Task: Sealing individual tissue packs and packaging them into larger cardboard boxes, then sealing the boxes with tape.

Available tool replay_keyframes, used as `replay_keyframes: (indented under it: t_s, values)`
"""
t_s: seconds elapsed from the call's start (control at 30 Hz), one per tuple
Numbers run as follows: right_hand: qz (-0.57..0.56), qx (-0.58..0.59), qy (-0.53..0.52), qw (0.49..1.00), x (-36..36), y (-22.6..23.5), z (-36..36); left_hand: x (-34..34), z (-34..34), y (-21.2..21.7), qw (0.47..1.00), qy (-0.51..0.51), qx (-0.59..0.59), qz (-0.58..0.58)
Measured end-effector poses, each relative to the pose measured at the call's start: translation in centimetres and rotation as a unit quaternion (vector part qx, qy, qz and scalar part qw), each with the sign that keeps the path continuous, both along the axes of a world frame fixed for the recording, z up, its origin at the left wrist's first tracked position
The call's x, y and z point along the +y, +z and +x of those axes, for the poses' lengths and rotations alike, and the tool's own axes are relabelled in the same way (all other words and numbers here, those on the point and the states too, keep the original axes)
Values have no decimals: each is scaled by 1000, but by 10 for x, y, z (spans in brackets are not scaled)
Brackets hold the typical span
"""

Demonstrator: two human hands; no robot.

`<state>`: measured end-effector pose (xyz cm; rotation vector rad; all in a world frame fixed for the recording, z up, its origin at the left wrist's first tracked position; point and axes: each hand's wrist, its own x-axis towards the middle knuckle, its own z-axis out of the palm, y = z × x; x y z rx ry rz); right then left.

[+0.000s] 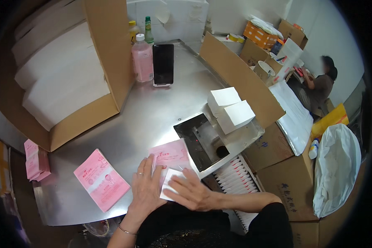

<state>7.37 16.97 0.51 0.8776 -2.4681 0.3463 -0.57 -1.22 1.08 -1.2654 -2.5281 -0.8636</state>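
A brushed, glossy metal table (153, 120) carries matt cardboard boxes (107, 53) and pink paper packets (101, 180).

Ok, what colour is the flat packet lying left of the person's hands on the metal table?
Pink, with a paler printed panel. The flat packet shows best in the head view, left of the left hand.

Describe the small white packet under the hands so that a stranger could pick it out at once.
Start at the steel table and go to its near edge, where the left hand and right hand meet. The small white packet lies there, pressed under the right hand's fingers, overlapping a pink packet. It is plain white; the flat packets around it are pink.
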Motion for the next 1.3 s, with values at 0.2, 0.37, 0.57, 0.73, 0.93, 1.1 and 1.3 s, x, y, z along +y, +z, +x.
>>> replay_keyframes:
  t_s: [0.2,0.37,0.57,0.73,0.93,1.1,1.3]
  values:
    - [-34,-84,-130,987,-11,14,-56,28,8,5,991,129,7,-26]
    - [-45,18,-271,961,40,43,-25,-1,0,0,994,33,70,-83]
    - [54,123,-507,851,148,33,-40,21,11,14,985,89,17,-149]
    - [-39,93,-497,862,151,43,-35,16,3,20,987,70,71,-125]
    - [-40,111,-375,920,113,25,-27,16,15,3,993,-48,19,-110]
    - [-9,16,-55,998,-17,1,18,8,-1,10,998,1,-49,-28]
    - [-45,-68,-280,957,13,-24,-74,7,17,26,998,-8,-61,-25]
